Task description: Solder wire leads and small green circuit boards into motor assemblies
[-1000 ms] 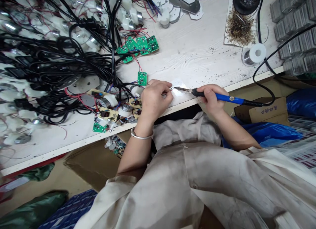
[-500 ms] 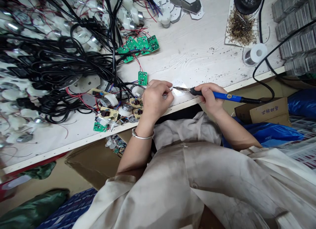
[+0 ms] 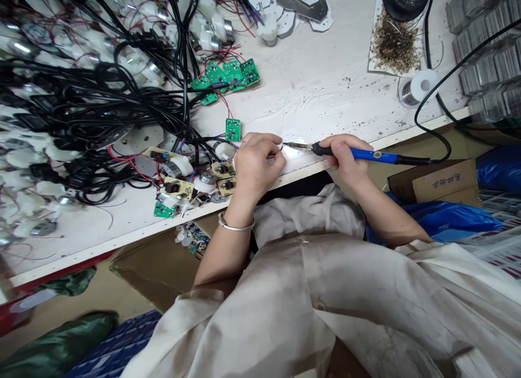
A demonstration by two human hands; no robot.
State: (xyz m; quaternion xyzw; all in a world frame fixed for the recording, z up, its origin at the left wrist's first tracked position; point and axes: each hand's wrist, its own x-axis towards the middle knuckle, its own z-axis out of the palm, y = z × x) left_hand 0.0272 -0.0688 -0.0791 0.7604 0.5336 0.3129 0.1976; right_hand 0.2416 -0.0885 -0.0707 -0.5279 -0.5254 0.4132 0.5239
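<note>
My right hand [image 3: 347, 156] is closed around a blue soldering iron [image 3: 374, 155], its tip pointing left. That tip reaches the fingertips of my left hand [image 3: 259, 162], just above a small shiny round plate [image 3: 296, 145] on the bench. The left fingers are pinched together; a thin reddish wire end seems to show at their tips, but what they hold is mostly hidden. Behind the left hand lies a green circuit board [image 3: 233, 129] with red and blue wires. Yellowish circuit boards [image 3: 179, 188] and a white motor part [image 3: 224, 151] lie left of the wrist.
Black cables [image 3: 134, 101] and white motor parts crowd the left bench. More green boards [image 3: 232, 74] lie behind. At right are a solder spool [image 3: 421, 86], a black bowl [image 3: 407, 2] by brown debris, and stacked plates [image 3: 484, 52]. The iron's cord hangs past the bench edge [image 3: 423, 125].
Both hands keep nearly the same pose, and the iron's tip stays at the left fingertips. The whole view has shifted very slightly.
</note>
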